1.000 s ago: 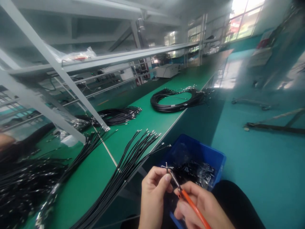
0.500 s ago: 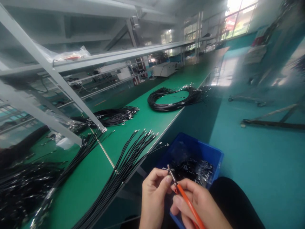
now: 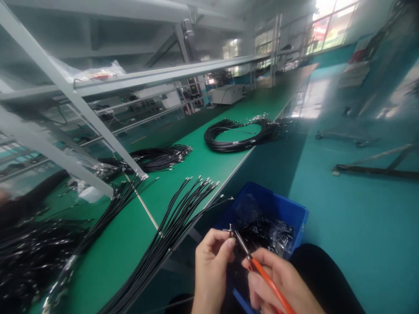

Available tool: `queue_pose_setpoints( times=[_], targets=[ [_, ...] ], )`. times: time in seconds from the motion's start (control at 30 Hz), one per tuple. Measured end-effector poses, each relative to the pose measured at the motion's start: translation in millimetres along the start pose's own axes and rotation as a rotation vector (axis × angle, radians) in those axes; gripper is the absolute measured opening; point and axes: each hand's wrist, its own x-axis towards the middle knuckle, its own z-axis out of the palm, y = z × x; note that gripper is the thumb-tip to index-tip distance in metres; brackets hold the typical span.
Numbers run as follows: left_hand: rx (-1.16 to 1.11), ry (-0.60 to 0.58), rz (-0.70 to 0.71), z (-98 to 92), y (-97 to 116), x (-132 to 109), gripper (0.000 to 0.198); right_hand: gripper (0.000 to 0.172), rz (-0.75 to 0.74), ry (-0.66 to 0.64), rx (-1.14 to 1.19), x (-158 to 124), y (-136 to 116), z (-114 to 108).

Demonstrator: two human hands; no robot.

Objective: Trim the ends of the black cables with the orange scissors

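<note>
My left hand (image 3: 212, 261) is closed in a pinch on a thin cable end (image 3: 231, 230), whose bright wire tip sticks up between finger and thumb. My right hand (image 3: 278, 279) grips orange-handled long-nose pliers (image 3: 242, 245). Their metal jaws point up and left, just right of the cable end and apart from it. Whether the jaws are parted is too small to tell. Beneath both hands sits a blue bin (image 3: 299, 226) with black pieces and clear plastic bags in it. Left of my hands a bundle of black cables (image 3: 163, 231) lies along the bench edge.
The green bench (image 3: 222, 168) carries a coiled cable bundle (image 3: 229, 146) and another bundle (image 3: 160, 158) behind it. White shelf posts (image 3: 108, 141) rise at the left. More cables heap at lower left (image 3: 36, 257), near another person's dark sleeve (image 3: 36, 196).
My right hand has drawn the pliers back right and down, so their tip has come off the cable end. My left hand stays nearly still. Another person's arm shows more at the far left.
</note>
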Motion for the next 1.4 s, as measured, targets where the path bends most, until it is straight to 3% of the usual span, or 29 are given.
queue_pose_setpoints(
  times=[0.5,0.7,0.8,1.1,1.27,1.4],
  targets=[
    [0.105,0.011,0.054,4.5,-5.9,-2.0,0.008,0.042,0.025,-0.052,-0.013,10.2,5.8,-6.2],
    [0.244,0.059,0.130,6.9,-10.1,-0.2,0.007,0.026,0.020,-0.005,-0.126,8.8,9.1,-8.5],
    [0.338,0.097,0.205,5.8,-8.9,0.9,0.006,0.023,-0.048,0.052,-0.135,4.6,12.8,-9.5],
    [0.508,0.089,0.399,10.4,-1.2,-8.9,0.009,0.043,-0.287,0.401,0.031,8.2,-2.3,-9.4],
    [0.601,0.158,0.567,17.0,-9.2,-14.5,0.012,0.040,-0.337,0.412,0.123,16.7,-13.7,-0.4],
    [0.651,0.177,0.585,18.4,-11.3,-17.6,0.014,0.037,-0.378,0.478,0.017,21.9,-9.4,2.0]
  ],
)
